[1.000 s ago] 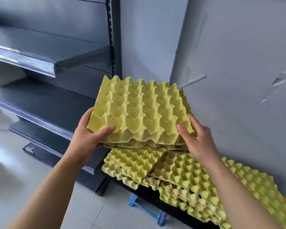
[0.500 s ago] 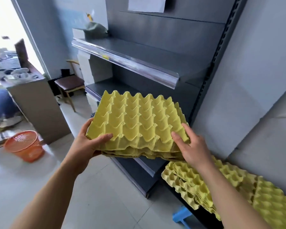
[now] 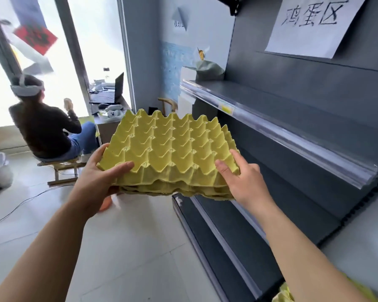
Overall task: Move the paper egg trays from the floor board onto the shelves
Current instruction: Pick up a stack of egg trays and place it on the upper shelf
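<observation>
Head view: grey shelving unit (image 3: 303, 118) occupies the right side. A stack of yellow egg trays (image 3: 172, 155) is held level in the air beside its shelves. Left hand (image 3: 98, 179) grasps the stack's near-left corner; right hand (image 3: 247, 182) grasps its near-right corner.

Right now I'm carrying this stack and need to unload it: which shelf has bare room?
The upper shelf is bare from the grey-green bag at its far end to the near corner. The lower shelf behind the egg trays looks bare too. Both hands, left hand and right hand, are occupied.
</observation>
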`<state>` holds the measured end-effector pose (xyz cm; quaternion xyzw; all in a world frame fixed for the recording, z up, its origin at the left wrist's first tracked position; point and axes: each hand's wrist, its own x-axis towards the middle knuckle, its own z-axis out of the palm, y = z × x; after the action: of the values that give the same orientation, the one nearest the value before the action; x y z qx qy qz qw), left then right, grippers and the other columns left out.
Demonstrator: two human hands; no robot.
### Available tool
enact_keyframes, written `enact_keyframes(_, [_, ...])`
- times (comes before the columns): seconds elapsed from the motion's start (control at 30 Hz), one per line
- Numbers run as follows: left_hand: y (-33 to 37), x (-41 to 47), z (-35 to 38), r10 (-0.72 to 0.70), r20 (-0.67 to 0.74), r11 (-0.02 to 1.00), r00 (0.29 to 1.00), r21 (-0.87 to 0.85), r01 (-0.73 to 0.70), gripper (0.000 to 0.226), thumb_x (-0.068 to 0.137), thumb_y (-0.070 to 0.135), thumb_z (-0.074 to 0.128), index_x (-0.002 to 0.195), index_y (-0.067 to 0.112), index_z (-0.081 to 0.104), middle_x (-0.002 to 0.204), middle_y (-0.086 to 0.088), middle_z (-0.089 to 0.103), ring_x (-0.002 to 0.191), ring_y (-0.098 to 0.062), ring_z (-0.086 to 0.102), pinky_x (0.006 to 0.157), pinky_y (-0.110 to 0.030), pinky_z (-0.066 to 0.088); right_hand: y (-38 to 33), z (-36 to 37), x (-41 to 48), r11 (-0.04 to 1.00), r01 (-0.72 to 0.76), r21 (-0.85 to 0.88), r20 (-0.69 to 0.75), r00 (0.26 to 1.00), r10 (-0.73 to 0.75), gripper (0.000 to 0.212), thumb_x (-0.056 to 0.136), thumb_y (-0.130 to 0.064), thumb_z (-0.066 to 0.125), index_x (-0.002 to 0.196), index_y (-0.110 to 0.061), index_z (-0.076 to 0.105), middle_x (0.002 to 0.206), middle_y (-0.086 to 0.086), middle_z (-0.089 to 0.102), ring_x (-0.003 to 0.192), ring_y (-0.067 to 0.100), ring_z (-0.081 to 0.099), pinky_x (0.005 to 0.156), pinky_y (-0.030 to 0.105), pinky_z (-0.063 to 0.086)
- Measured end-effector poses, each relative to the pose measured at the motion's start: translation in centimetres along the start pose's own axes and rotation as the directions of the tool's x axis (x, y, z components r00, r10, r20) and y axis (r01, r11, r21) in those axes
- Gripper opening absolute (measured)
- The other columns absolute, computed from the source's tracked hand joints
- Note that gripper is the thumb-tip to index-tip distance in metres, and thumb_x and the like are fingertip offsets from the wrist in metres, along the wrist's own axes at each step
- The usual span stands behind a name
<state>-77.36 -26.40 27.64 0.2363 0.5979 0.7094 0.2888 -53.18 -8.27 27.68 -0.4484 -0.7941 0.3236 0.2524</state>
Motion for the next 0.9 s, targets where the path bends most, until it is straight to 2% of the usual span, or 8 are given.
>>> enact_keyframes(0.13, [2.9, 5.4, -0.1, 0.084, -0.030, 0.996, 0.996, -0.023, -0.085, 0.078, 0.061, 0.021, 0.078, 0.132, 0.035, 0.048, 0.113, -0.001, 0.068, 0.088, -0.022, 0.070, 0.063, -0.035, 0.060, -3.7, 0.1, 6.2, 0.996, 0.088, -0.024, -0.041, 0.995, -0.088, 0.079, 0.075, -0.083, 0.035, 0.144, -0.047, 0.020, 0.128, 0.008, 0.036, 0.117, 0.028, 0.044, 0.101, 0.047, 0.040])
enact_keyframes(0.27, [5.5, 11.4, 1.2, 0.146, -0.019, 0.988, 0.989, -0.042, -0.147, 0.053, 0.073, 0.015, 0.075, 0.117, 0.038, 0.054, 0.108, -0.003, 0.068, 0.079, -0.018, 0.070, 0.050, -0.028, 0.056, -6.5, -1.0, 12.3, 0.988, 0.145, -0.060, -0.095, 0.984, -0.150, 0.079, 0.076, -0.082, 0.035, 0.145, -0.045, 0.022, 0.132, 0.011, 0.036, 0.122, 0.030, 0.041, 0.103, 0.049, 0.038])
enact_keyframes(0.33, [6.3, 14.6, 2.3, 0.155, 0.006, 0.986, 0.988, -0.063, -0.154, 0.050, 0.071, 0.017, 0.076, 0.109, 0.041, 0.055, 0.109, -0.003, 0.069, 0.086, -0.021, 0.071, 0.060, -0.035, 0.060, -7.3, -1.6, 15.4, 0.984, 0.155, -0.089, -0.130, 0.978, -0.166, 0.077, 0.078, -0.079, 0.036, 0.145, -0.043, 0.024, 0.133, 0.012, 0.038, 0.126, 0.030, 0.038, 0.104, 0.048, 0.036])
enact_keyframes(0.53, [7.6, 24.9, 6.0, 0.127, 0.106, 0.988, 0.986, -0.102, -0.116, 0.084, 0.058, 0.023, 0.082, 0.133, 0.032, 0.045, 0.108, 0.000, 0.071, 0.085, -0.020, 0.072, 0.063, -0.039, 0.059, -8.4, -3.1, 23.6, 0.993, 0.079, -0.088, -0.208, 0.973, -0.096, 0.073, 0.080, -0.077, 0.039, 0.144, -0.043, 0.028, 0.137, 0.013, 0.041, 0.135, 0.027, 0.028, 0.108, 0.048, 0.031])
enact_keyframes(0.67, [7.8, 32.5, 8.3, 0.106, 0.213, 0.990, 0.971, -0.112, -0.084, 0.077, 0.055, 0.024, 0.084, 0.124, 0.033, 0.051, 0.104, -0.002, 0.072, 0.084, -0.021, 0.072, 0.069, -0.044, 0.058, -8.8, -2.9, 28.6, 0.994, 0.027, -0.107, -0.267, 0.962, -0.055, 0.071, 0.084, -0.072, 0.038, 0.145, -0.037, 0.029, 0.140, 0.009, 0.042, 0.139, 0.024, 0.021, 0.109, 0.047, 0.029])
enact_keyframes(0.77, [7.8, 38.4, 9.9, 0.082, 0.297, 0.992, 0.951, -0.113, -0.051, 0.079, 0.048, 0.026, 0.090, 0.118, 0.033, 0.053, 0.099, -0.001, 0.074, 0.085, -0.023, 0.072, 0.074, -0.050, 0.057, -9.0, -2.5, 32.1, 0.991, -0.034, -0.130, -0.324, 0.946, -0.010, 0.070, 0.085, -0.070, 0.038, 0.145, -0.035, 0.030, 0.143, 0.008, 0.041, 0.139, 0.026, 0.022, 0.109, 0.047, 0.029])
enact_keyframes(0.83, [7.9, 42.2, 11.2, 0.066, 0.355, 0.993, 0.932, -0.116, -0.026, 0.077, 0.052, 0.025, 0.087, 0.120, 0.030, 0.050, 0.095, 0.001, 0.074, 0.083, -0.022, 0.072, 0.072, -0.051, 0.058, -9.2, -2.2, 34.4, 0.987, -0.087, -0.132, -0.363, 0.931, 0.034, 0.071, 0.085, -0.071, 0.038, 0.145, -0.035, 0.030, 0.144, 0.008, 0.040, 0.140, 0.026, 0.021, 0.107, 0.047, 0.029])
enact_keyframes(0.9, [8.3, 45.8, 12.5, 0.048, 0.412, 0.995, 0.910, -0.101, -0.007, 0.075, 0.057, 0.023, 0.083, 0.123, 0.029, 0.048, 0.097, -0.001, 0.074, 0.080, -0.021, 0.072, 0.065, -0.045, 0.059, -9.4, -1.8, 36.5, 0.980, -0.153, -0.124, -0.403, 0.911, 0.091, 0.071, 0.084, -0.073, 0.037, 0.145, -0.037, 0.030, 0.145, 0.009, 0.038, 0.140, 0.027, 0.020, 0.107, 0.048, 0.029])
